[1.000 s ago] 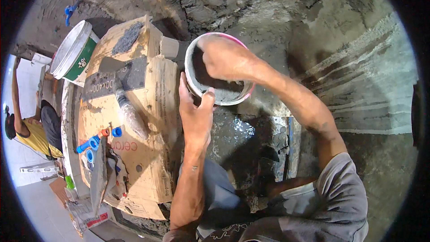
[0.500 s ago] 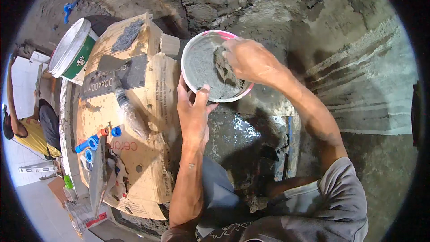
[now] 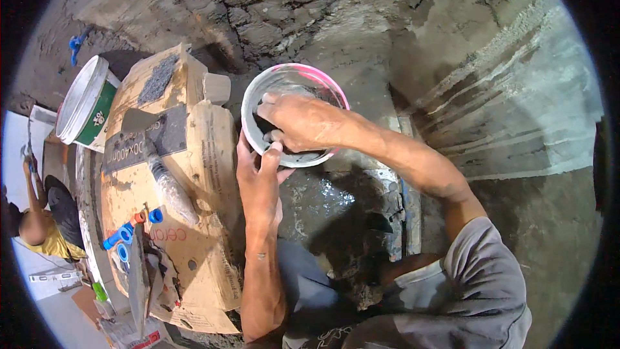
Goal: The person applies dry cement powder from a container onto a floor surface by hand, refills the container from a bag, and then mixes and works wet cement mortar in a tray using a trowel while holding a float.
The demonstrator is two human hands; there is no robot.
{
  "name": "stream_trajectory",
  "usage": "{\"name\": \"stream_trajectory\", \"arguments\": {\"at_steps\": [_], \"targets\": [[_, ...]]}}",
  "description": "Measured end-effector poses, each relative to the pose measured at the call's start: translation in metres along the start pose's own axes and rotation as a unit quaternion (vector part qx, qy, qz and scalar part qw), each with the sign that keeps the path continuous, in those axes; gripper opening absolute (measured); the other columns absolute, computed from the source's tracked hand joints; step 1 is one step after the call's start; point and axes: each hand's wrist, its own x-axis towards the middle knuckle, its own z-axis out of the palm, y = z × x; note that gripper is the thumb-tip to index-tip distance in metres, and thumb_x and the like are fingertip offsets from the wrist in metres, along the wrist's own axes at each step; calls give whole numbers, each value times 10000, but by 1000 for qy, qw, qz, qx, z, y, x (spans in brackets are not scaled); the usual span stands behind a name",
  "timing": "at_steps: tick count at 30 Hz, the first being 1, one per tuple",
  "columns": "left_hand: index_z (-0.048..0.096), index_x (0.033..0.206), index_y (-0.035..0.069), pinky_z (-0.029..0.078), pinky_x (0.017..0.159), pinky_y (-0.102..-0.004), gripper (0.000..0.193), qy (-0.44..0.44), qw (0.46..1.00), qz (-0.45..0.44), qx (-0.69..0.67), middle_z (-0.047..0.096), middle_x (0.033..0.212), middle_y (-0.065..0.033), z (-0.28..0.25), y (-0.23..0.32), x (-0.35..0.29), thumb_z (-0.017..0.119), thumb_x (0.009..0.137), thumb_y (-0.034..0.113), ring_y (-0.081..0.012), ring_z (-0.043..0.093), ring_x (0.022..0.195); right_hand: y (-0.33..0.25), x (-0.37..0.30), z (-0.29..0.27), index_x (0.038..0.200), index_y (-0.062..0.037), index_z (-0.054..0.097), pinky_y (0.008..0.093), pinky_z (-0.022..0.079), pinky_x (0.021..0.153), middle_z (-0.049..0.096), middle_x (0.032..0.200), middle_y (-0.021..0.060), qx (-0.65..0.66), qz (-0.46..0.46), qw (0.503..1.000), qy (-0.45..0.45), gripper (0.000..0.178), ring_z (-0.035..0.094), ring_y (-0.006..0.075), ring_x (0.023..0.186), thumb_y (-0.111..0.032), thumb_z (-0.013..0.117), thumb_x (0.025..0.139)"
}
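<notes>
A round tub (image 3: 343, 89) with a pink-and-white rim stands before me, grey mortar smeared around its inside. My left hand (image 3: 259, 178) grips its near left rim, thumb over the edge and fingers against the outer wall. Down inside the tub is my right hand (image 3: 300, 119), its fingers curled and pointing left. Whatever those fingers hold is hidden by the hand and the shadow. To the left, a trowel (image 3: 169, 187) with a mortar-caked handle lies on a cardboard box (image 3: 210, 220), apart from both hands.
A white-and-green bucket (image 3: 87, 106) stands beyond the box's left side. Blue and orange pipe fittings (image 3: 121, 236) and a grey flat blade (image 3: 138, 284) rest on the box. Another person (image 3: 44, 226) is at far left. A rough cement wall (image 3: 504, 110) rises on the right.
My right hand has moved left and deeper into the tub, turning so it covers the mortar. My left hand keeps its hold on the rim. The whole view has shifted slightly.
</notes>
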Motion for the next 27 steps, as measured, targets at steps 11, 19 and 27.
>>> {"name": "stream_trajectory", "arguments": {"at_steps": [11, 19, 27], "targets": [[338, 1374, 54, 516, 851, -462, 562, -33, 999, -12, -20, 499, 1248, -160, 2, 4, -5, 537, 882, 238, -292, 579, 1057, 4, -9, -6, 1005, 55, 548, 504, 463, 765, 539, 959, 255, 13, -53, 997, -48, 308, 570, 454, 882, -19, 605, 712], [346, 1376, 68, 525, 832, -404, 570, -40, 997, -27, -52, 482, 1271, -121, 1, 9, -7, 582, 877, 206, -240, 540, 1107, 4, -12, -15, 1024, 47, 563, 484, 455, 783, 553, 944, 224, 36, -74, 993, -85, 330, 570, 424, 908, -45, 587, 708], [363, 1369, 73, 514, 825, -408, 554, -32, 998, -29, -52, 491, 1263, -118, 0, 10, -8, 571, 873, 203, -237, 539, 1104, 5, -15, -21, 1083, 53, 548, 469, 449, 827, 565, 996, 230, 60, -97, 987, -114, 411, 561, 414, 943, -114, 608, 713]]}}
